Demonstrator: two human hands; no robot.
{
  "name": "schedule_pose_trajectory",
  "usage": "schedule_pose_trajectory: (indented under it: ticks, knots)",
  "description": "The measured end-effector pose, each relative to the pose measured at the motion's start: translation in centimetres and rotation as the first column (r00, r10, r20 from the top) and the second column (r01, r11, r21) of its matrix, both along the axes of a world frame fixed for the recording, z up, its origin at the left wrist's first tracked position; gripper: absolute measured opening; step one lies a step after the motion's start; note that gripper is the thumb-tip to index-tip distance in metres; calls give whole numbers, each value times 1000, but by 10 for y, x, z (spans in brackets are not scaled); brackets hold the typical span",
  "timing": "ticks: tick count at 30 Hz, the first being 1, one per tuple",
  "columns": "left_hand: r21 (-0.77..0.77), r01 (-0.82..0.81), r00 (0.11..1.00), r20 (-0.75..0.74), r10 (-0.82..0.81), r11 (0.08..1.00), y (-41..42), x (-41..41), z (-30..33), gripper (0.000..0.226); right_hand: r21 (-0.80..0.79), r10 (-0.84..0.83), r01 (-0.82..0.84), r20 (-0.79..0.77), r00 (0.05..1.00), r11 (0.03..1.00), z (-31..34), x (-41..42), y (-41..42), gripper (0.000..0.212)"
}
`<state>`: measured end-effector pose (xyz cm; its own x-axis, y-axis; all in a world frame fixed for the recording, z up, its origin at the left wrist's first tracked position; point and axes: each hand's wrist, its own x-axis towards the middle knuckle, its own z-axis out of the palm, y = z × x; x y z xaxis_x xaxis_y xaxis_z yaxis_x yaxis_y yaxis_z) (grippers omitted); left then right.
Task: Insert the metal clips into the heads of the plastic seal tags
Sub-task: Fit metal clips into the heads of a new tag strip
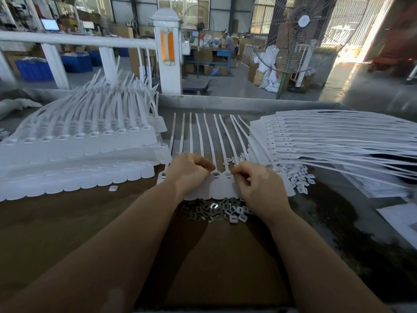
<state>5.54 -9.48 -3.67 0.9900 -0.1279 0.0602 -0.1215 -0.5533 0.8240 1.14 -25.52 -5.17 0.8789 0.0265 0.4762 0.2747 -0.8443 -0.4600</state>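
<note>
A joined row of white plastic seal tags (220, 188) lies flat in front of me, its thin tails (208, 136) running away across the table. My left hand (188, 171) rests curled on the row's left part, fingertips at a tag head (215, 173). My right hand (259, 182) hovers over the right part, fingers curled and pinched near the adjoining head; whatever it pinches is too small to make out. A heap of small metal clips (214, 210) lies just below the row, between my wrists.
A big fanned stack of tag rows (79, 150) fills the left side. Another stack (327, 141) with long tails spreads to the right. White plastic caps (300, 179) lie scattered at the right stack's foot. A standing fan (300, 32) and white railing (79, 41) rise behind the table.
</note>
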Motion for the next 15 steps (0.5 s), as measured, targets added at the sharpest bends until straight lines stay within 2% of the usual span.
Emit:
schedule_pose_trajectory:
  ticks: [3,7,10,15]
  knots:
    - [-37,27,998,49,-25,999,3,-7,2,20,6,-1,1,-8,1000,1000,0,0,0,12]
    - [73,165,974,148,-174,984,2,-19,6,13,8,-7,7,-14,1000,1000,0,1,0,12]
    - [151,336,927,121,-355,930,0,-27,11,13,17,-6,6,-10,1000,1000,0,0,0,12]
    - [173,451,886,36,-463,876,4,-31,10,12,27,-10,10,-3,1000,1000,-1,0,-1,12]
